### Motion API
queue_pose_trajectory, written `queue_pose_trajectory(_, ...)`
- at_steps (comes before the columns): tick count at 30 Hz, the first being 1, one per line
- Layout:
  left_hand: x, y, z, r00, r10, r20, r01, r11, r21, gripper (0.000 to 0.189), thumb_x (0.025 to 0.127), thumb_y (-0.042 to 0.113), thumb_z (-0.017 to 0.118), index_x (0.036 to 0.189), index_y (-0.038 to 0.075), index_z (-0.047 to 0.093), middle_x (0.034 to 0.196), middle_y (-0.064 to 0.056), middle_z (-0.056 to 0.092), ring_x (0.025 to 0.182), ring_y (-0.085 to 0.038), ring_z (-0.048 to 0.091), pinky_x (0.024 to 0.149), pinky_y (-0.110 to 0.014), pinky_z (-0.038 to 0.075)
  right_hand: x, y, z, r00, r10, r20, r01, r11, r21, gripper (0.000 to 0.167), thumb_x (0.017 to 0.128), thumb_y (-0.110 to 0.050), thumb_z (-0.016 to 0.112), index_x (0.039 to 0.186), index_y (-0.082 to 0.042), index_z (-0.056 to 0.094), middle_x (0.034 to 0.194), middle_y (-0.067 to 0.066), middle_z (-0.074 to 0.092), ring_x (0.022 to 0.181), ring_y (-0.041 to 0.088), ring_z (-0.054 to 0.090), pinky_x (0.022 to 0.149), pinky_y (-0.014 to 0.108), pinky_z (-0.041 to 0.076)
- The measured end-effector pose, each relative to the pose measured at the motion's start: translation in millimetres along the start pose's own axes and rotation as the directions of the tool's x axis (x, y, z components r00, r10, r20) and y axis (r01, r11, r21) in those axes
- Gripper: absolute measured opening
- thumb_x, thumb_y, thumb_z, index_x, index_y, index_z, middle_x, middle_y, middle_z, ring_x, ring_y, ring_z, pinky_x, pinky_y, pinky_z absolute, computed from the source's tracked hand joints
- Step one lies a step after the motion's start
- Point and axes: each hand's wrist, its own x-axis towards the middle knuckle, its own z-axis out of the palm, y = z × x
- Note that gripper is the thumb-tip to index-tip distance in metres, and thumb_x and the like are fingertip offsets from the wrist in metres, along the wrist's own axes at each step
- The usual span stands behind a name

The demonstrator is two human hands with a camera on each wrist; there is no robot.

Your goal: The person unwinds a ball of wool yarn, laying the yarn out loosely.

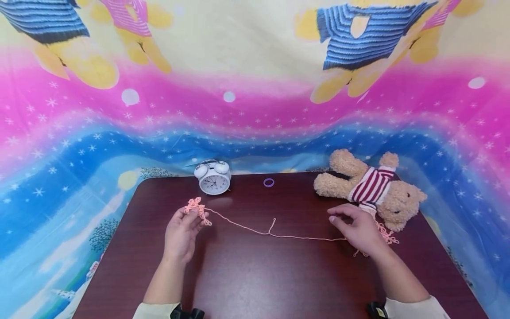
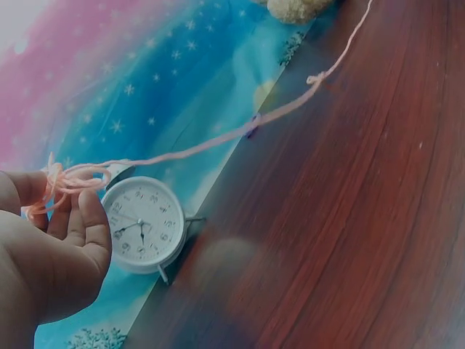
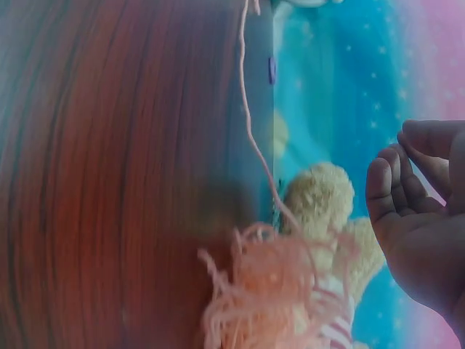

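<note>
My left hand (image 1: 180, 239) pinches a small looped bunch of peach-pink yarn (image 1: 194, 207) between thumb and fingers, left of centre. From it a single strand (image 1: 239, 225) runs rightward with a small knotted tail midway. A tangled heap of the same yarn (image 3: 269, 291) lies at the strand's other end, beside the teddy bear (image 1: 372, 186); in the head view my right hand partly covers it. Above that end hovers my right hand (image 1: 360, 230), fingers loosely bent. In the right wrist view nothing sits between its fingers, and the strand passes apart from them.
A white twin-bell alarm clock (image 1: 214, 182) stands at the back left of the dark wooden table (image 1: 247, 279). Near the back edge lies a purple ring (image 1: 264, 182). The bear lies on its side at the back right. A patterned cloth (image 1: 239, 115) hangs behind the table.
</note>
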Motion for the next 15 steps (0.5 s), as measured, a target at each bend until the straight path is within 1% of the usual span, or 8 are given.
queue_pose_trajectory(3, -1.0, -3.3, 7.6, 1.000, 0.009, 0.027, -0.008, 1.000, -0.010, 0.022, 0.104, 0.013, 0.065, 0.121, 0.005, 0.054, 0.106, -0.006, 0.075, 0.093, -0.016, 0.075, 0.084, -0.029, 0.061, 2.7, -7, 8, 1.000, -0.025, 0.003, 0.025, 1.000, 0.014, 0.016, 0.096, -0.015, 0.075, 0.112, -0.017, 0.078, 0.110, -0.003, 0.074, 0.097, 0.012, 0.066, 0.078, 0.022, 0.053)
queue_pose_trajectory(7, -1.3, -7.2, 18.1, 0.998, 0.007, 0.057, -0.007, 1.000, -0.009, 0.023, 0.104, 0.011, 0.064, 0.122, 0.004, 0.052, 0.106, -0.005, 0.076, 0.093, -0.016, 0.075, 0.085, -0.030, 0.061, 7.3, -17, 20, 0.999, -0.041, 0.015, 0.040, 0.997, 0.061, 0.017, 0.094, -0.011, 0.077, 0.110, -0.017, 0.079, 0.109, -0.005, 0.073, 0.092, 0.012, 0.066, 0.076, 0.023, 0.055)
queue_pose_trajectory(9, -0.9, -9.2, 22.4, 0.998, 0.002, 0.061, -0.002, 1.000, -0.008, 0.024, 0.103, 0.010, 0.064, 0.122, 0.003, 0.050, 0.105, -0.005, 0.076, 0.093, -0.017, 0.076, 0.085, -0.030, 0.061, 9.6, -24, 27, 0.998, -0.054, 0.025, 0.051, 0.995, 0.081, 0.018, 0.093, -0.010, 0.077, 0.110, -0.016, 0.079, 0.108, -0.007, 0.073, 0.090, 0.011, 0.066, 0.074, 0.025, 0.055)
queue_pose_trajectory(12, -0.5, -11.9, 28.5, 0.998, -0.003, 0.067, 0.003, 1.000, -0.003, 0.028, 0.102, 0.007, 0.065, 0.124, 0.004, 0.047, 0.105, -0.007, 0.076, 0.092, -0.017, 0.075, 0.086, -0.031, 0.061, 12.3, -33, 38, 0.996, -0.076, 0.045, 0.071, 0.992, 0.100, 0.018, 0.093, -0.011, 0.078, 0.110, -0.015, 0.079, 0.107, -0.009, 0.072, 0.089, 0.009, 0.065, 0.074, 0.027, 0.056)
queue_pose_trajectory(15, -0.4, -14.8, 35.0, 0.996, -0.009, 0.087, 0.009, 1.000, -0.007, 0.032, 0.101, 0.003, 0.065, 0.126, 0.005, 0.045, 0.108, -0.009, 0.075, 0.092, -0.018, 0.075, 0.086, -0.032, 0.062, 14.4, -43, 50, 0.994, -0.089, 0.067, 0.080, 0.988, 0.132, 0.017, 0.092, -0.011, 0.078, 0.108, -0.017, 0.079, 0.106, -0.010, 0.072, 0.087, 0.009, 0.065, 0.073, 0.028, 0.057)
